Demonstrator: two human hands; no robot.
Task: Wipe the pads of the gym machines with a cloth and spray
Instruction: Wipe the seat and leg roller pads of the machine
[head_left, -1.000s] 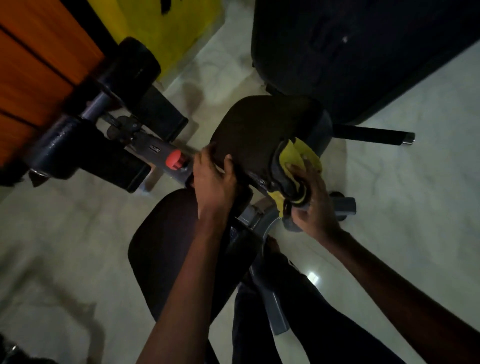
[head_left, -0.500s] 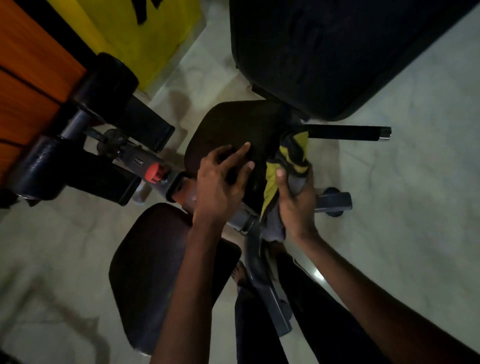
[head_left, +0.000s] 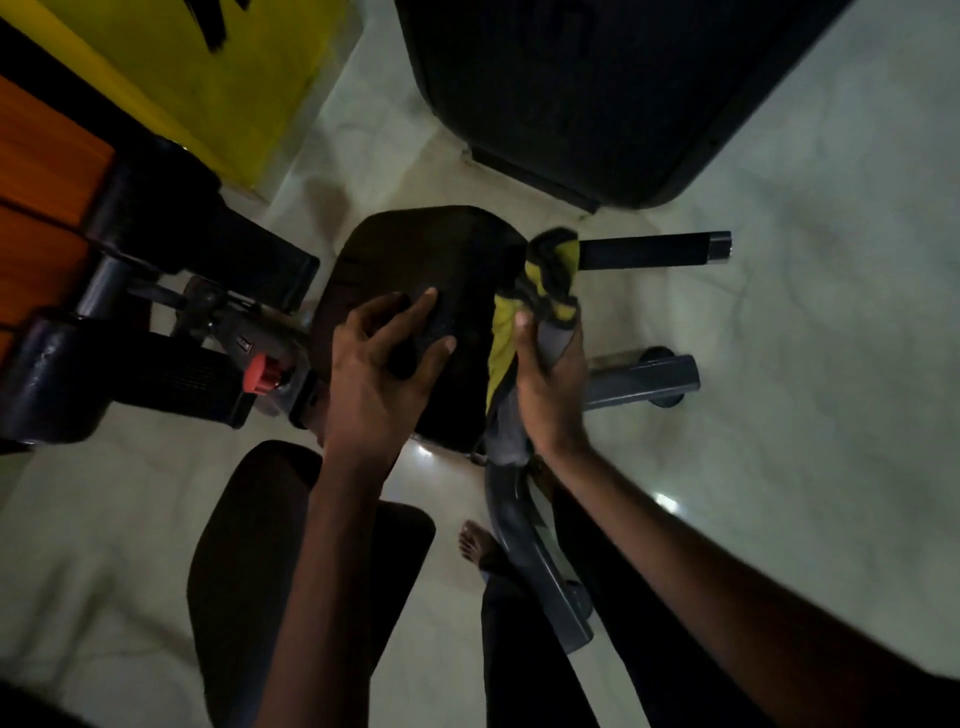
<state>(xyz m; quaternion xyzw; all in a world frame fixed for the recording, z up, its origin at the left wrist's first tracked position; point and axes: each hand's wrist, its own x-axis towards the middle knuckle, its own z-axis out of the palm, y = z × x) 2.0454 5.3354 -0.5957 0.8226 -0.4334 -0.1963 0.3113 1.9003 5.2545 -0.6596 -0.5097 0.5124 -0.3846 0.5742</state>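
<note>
Cloth (head_left: 551, 291) higher now (right fingers (head_left: 523, 323) beneath it)

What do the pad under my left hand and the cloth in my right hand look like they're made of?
The upper pad looks like dark vinyl or leatherette over padding: a smooth, matte skin with rounded edges, though dim light leaves it open. The cloth looks like soft microfibre, yellow with grey, bunching in limp folds in the right hand. The left hand rests on the pad.
</note>
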